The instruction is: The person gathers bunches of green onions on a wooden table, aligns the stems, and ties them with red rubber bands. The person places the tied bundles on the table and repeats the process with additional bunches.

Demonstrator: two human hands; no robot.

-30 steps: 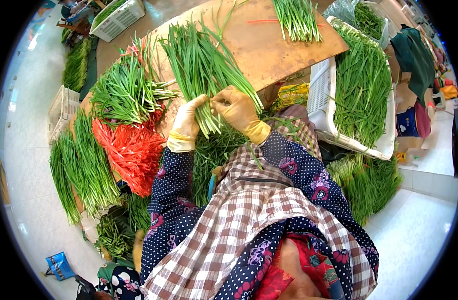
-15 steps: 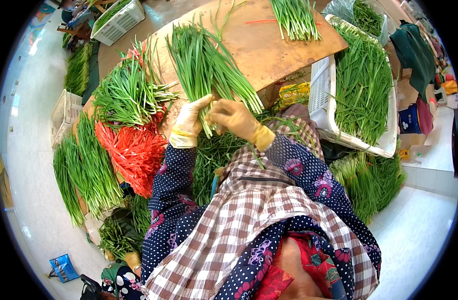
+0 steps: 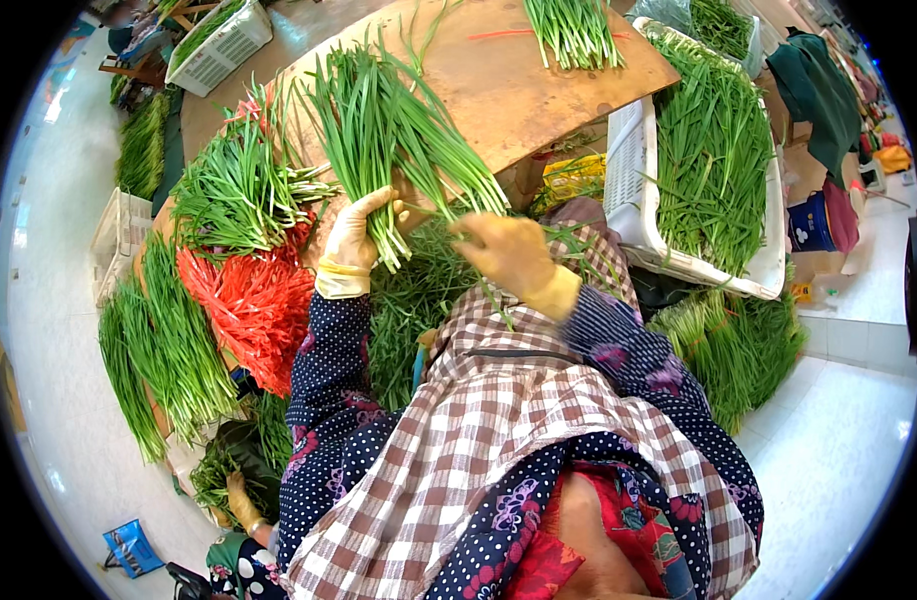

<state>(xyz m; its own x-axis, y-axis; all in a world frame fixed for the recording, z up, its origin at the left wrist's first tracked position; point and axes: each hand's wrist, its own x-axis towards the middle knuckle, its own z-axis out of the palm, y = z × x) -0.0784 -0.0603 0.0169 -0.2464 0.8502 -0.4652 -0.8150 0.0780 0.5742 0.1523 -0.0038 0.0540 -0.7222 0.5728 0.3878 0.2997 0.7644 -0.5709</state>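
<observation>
My left hand point(image 3: 350, 232), in a pale yellow glove, is closed round the stem end of a bunch of green garlic chives point(image 3: 356, 130). The leaves fan out over the near edge of the wooden board. A second loose pile of garlic chives point(image 3: 446, 150) lies against the bunch on its right. My gloved right hand point(image 3: 513, 258) is just right of the stem ends, apart from the bunch. Its fingers are curled together and slightly blurred; whatever they may hold is hidden. Loose green leaves point(image 3: 418, 300) fill the space below both hands, over my lap.
Red ties point(image 3: 253, 310) hang at the board's left, below more chives point(image 3: 233, 195). A white crate point(image 3: 633, 185) full of greens stands right. Another bundle point(image 3: 575, 35) lies at the back of the wooden board point(image 3: 498, 85). A co-worker's gloved hand point(image 3: 243, 500) is at lower left.
My right hand has moved right and down, away from the stem ends. My left hand keeps its hold on the bunch. The whole view has shifted slightly.
</observation>
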